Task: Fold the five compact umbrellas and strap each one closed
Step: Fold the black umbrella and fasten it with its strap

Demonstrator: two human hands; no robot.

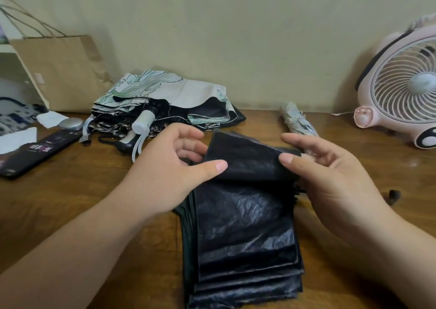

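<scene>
Table: brown wood, pushed up to a pale wall.
Head view: all the work is in the middle, near the front edge.
Black umbrella: lies flat on the table, right in front of the person, with its cloth stacked in flat flaps.
Left hand: thumb on top and fingers under, pinching the left side of the top flap.
Right hand: pinches the right side the same way, thumb on top, fingers behind the cloth.
Step now: I think the flaps are being lined up so the cloth can be rolled.
How to do it well: keep both sides level, pull the flap flat, lay each flap on the last one, then roll tight so the strap can reach.
What could go wrong: a bunched flap would make the roll fat, and the strap may not close.
Rolled umbrella: pale, just behind the right hand. I cannot tell if its strap is shut.
Pile: more umbrellas at the back, loose and not folded. One white handle sticks out toward the person.
How far: most of the job looks left to do.
Paper bag: stands at the back left by the wall. What is inside does not show.
Fan: pink, at the right, well apart from the hands.
</scene>
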